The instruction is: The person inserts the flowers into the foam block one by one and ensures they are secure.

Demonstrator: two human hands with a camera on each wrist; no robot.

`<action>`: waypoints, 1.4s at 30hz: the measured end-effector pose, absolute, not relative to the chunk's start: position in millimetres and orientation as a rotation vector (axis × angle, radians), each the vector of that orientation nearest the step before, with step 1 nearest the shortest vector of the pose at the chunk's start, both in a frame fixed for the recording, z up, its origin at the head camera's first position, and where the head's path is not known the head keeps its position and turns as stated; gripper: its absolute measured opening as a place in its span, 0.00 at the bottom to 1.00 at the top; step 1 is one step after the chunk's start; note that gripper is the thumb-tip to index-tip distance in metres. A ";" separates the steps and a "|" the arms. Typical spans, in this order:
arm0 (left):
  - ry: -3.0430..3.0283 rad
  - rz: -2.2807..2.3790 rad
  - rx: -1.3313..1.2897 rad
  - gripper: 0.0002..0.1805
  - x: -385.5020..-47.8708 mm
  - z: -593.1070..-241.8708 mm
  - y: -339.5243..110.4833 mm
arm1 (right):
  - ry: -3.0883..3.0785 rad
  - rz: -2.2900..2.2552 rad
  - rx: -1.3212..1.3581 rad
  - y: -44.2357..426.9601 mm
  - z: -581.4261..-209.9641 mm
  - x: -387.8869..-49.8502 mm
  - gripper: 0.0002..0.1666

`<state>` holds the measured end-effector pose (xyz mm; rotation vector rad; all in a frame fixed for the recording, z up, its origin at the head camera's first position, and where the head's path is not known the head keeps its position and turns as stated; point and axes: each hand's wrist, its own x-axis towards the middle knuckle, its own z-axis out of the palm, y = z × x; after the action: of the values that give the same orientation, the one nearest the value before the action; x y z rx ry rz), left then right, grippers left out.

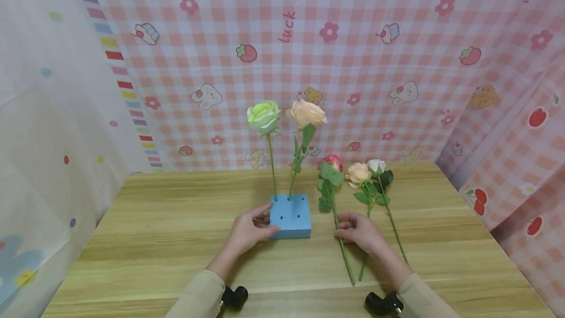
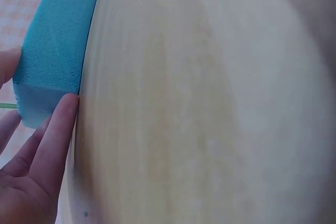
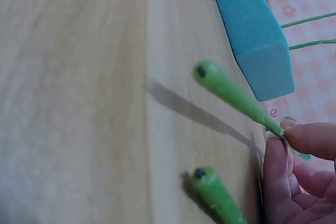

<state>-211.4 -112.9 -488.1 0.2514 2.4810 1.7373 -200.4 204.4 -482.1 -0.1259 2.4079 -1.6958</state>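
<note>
A blue foam block [image 1: 290, 216] on the table holds an upright green rose [image 1: 263, 118] and a peach rose [image 1: 307, 114]. My left hand [image 1: 250, 229] grips the block's left side, thumb at the front; the left wrist view shows the fingers [image 2: 55, 142] against the block [image 2: 55, 38]. To the block's right, my right hand [image 1: 359, 232] pinches the stem of a pink-red rose [image 1: 334, 163]. In the right wrist view the stem [image 3: 231, 95] is between thumb and fingers, its cut end raised off the table.
Right of the pink-red rose lie another peach rose [image 1: 359, 173] and a white rose [image 1: 376, 166], partly under or beside my right hand and forearm. Several small holes show in the block's top. A checked cloth [image 1: 273, 72] hangs behind the wooden table [image 1: 176, 239].
</note>
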 end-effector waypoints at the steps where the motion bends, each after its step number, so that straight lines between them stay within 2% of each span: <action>1: 2.485 1.734 0.254 0.37 -211.3 -488.1 -112.9 | 2.384 -1.709 -0.121 204.5 -482.4 -200.8 0.27; 20: 2.472 1.746 0.247 0.37 -211.2 -487.8 -111.8 | 2.316 -1.861 0.004 197.0 -471.5 -209.1 0.27; 42: 2.493 1.731 0.264 0.37 -211.3 -487.8 -112.5 | 2.581 -1.907 -0.092 185.9 -437.4 -230.1 0.24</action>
<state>-211.3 -112.5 -487.8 0.2637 2.4928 1.7312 -230.1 185.9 -437.4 -0.0918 2.5810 -1.9071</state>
